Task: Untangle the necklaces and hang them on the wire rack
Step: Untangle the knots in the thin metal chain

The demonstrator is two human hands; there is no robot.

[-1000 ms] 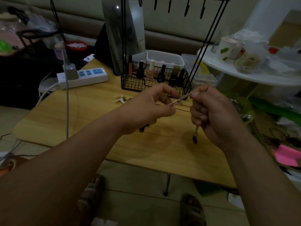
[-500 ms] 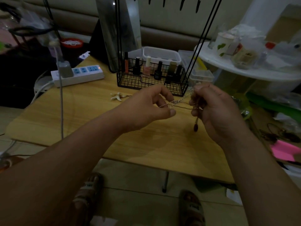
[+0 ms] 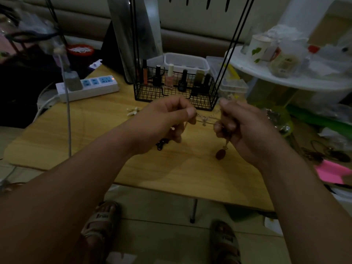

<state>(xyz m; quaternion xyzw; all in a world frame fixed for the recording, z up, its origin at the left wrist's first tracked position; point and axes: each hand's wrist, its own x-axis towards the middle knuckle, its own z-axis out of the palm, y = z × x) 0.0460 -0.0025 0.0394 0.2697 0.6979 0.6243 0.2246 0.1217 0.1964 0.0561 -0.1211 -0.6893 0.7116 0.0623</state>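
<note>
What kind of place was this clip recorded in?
Probably a home living room: a low wooden table stands before what looks like a cushioned sofa. On the table are nail polish bottles and a power strip.

The left hand and right hand have moved a little apart, and the chain now sags between them.

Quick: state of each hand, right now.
Left hand: closed, pinching the thin chain.
Right hand: closed, pinching the same chain; a reddish pendant dangles below it.
</note>
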